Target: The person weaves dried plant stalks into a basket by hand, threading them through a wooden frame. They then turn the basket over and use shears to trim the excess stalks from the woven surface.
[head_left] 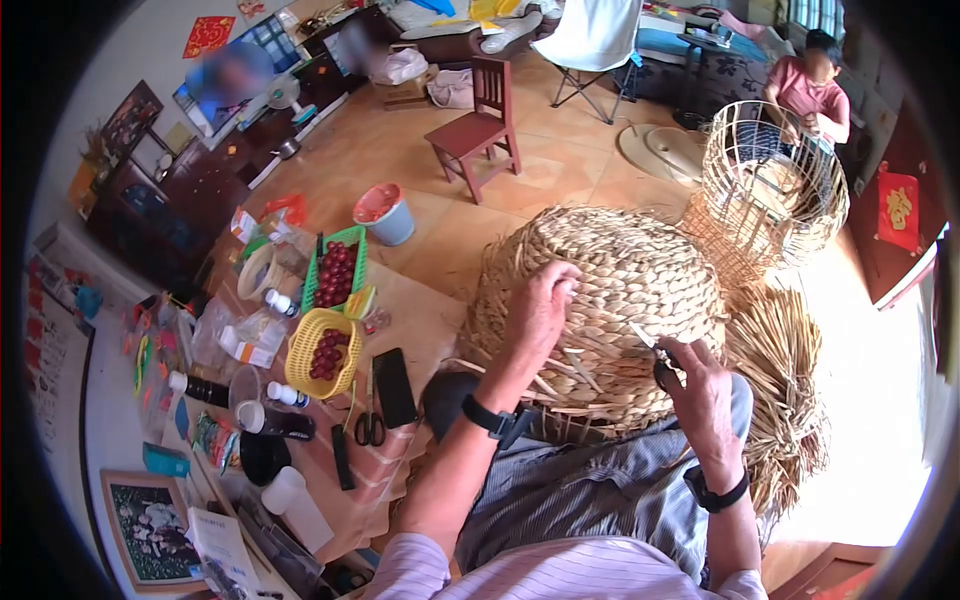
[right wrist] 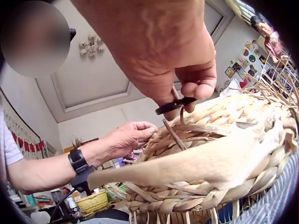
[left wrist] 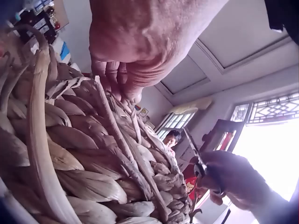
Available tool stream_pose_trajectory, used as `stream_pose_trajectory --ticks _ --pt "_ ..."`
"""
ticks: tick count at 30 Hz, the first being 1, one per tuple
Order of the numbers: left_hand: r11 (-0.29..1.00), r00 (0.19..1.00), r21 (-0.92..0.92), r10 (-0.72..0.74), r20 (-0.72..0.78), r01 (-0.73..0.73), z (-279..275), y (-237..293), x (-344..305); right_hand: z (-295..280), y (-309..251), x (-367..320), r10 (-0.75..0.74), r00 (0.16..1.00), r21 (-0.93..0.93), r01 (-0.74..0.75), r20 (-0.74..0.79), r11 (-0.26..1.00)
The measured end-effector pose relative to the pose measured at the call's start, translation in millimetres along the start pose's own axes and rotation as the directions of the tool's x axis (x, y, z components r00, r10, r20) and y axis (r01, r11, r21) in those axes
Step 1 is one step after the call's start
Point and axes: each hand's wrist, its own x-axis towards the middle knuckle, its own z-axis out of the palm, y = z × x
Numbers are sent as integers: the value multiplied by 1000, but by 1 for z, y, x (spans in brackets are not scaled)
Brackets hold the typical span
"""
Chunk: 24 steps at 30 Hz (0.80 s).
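Note:
An overturned woven straw basket (head_left: 620,290) rests across the person's lap, with loose strand ends sticking out of its side. My left hand (head_left: 540,315) is at the far left of its wall, where curled fingertips pinch a thin straw strand (left wrist: 135,122) against the weave. Black-handled scissors (head_left: 655,350) sit in my right hand (head_left: 703,395), with fingers and thumb round the handles. Their blades point up and away, beside the basket's right side. In the right wrist view, the hand hides most of the scissors, and a broad strand (right wrist: 187,163) crosses in front.
A straw bundle (head_left: 780,390) stands at the right. On the left table are a yellow basket (head_left: 350,375) and green basket (head_left: 355,240) of red fruit, a phone (head_left: 395,385) and other scissors (head_left: 370,425). Another person (head_left: 815,95) sits behind an open frame (head_left: 775,190); a chair (head_left: 475,130) stands ahead.

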Motion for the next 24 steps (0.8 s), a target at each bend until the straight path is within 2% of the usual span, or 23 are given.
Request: stream_pose_trajectory --ticks 1,4,7,8,11,14,19,24 --pt "1000 1000 25 4 -16 -4 -1 0 1 0 1 0 0 1000 -27 0 11 1000" --pt "957 975 187 216 48 -221 -9 10 1 -2 2 0 17 999 -54 -14 41 998" --pt "955 976 213 188 106 -207 -17 19 2 -1 0 2 16 999 -48 -13 46 999" --pt "966 981 211 118 152 -149 -21 23 2 -1 -1 4 13 999 -52 -10 48 999" --pt "909 922 230 287 260 -348 -23 24 1 1 -9 12 21 997 -74 -16 69 997" --pt "857 872 235 384 305 -459 -18 12 3 0 -15 19 16 998 -83 -10 67 997" --pt "922 900 89 341 272 -376 -7 -6 4 8 -14 17 -62 998 -44 63 23 997" --pt "917 902 160 306 304 -365 -4 -4 12 14 -9 12 -37 998 10 36 57 999"
